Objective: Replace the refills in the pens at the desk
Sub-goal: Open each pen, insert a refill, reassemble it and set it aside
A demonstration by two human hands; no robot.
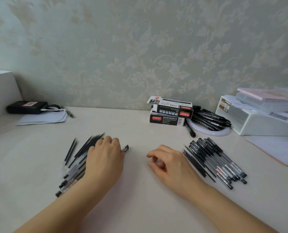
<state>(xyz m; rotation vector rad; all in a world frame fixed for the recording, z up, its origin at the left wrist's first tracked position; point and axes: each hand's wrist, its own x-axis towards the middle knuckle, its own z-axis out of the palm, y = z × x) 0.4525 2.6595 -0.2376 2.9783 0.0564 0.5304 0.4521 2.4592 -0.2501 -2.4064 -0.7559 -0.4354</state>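
- I see my left hand [104, 157] lying palm down over the left group of pens [69, 179] and refills [87, 147], near the desk's front edge; its fingers curl over something dark, a pen cap or clip [125, 148] poking out past the fingertips, though I cannot tell how firmly it is held.
- A pair of loose refills [71, 152] lies just left of that group, apart from it.
- My right hand [170, 163] rests on the desk [136, 190] right of centre, fingers loosely curled, thumb and forefinger close together, holding nothing that I can make out.
- Just beside its knuckles, toward the right edge, lies a fanned row of capped gel pens [224, 162] with thin black refills [195, 162] along its near-left side.
- Further back, two black pen boxes [171, 113] are stacked, the top one open.
- Right of the boxes, a heap of black markers [210, 118] lies on a white round plate [212, 132].
- In the far right corner stands a white plastic organiser [257, 121] with papers on it.
- In the far left corner a black device with a cable [27, 107] sits on white paper [44, 119], with a pen [69, 112] beside it.
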